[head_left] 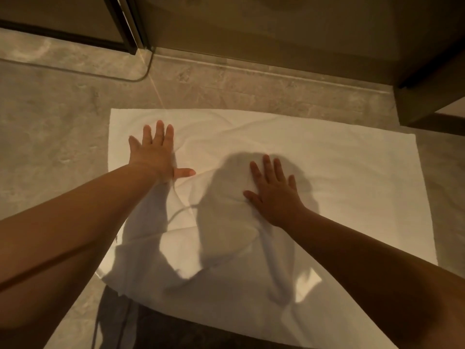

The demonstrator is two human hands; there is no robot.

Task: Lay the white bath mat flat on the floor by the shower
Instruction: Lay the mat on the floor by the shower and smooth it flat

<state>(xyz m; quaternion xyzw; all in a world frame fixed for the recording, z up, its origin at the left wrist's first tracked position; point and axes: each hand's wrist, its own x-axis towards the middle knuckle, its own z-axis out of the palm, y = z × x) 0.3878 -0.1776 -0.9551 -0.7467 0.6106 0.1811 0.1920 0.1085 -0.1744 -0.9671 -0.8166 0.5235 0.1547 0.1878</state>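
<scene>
The white bath mat [352, 177] lies spread on the tiled floor, its far edge close to the shower threshold. Wrinkles run across its middle and near part. My left hand [153, 152] rests palm down on the mat's left part, fingers spread, thumb pointing right. My right hand [273, 192] presses flat on the mat's middle, fingers apart, at the edge of a raised fold. Neither hand grips the cloth. Shadows of my arms and head fall across the mat's near half.
A raised stone threshold [276, 71] runs along the shower behind the mat. A dark-framed glass door [125, 26] stands at the far left. A dark cabinet corner [432, 96] stands at the right. Beige marble floor [50, 147] surrounds the mat.
</scene>
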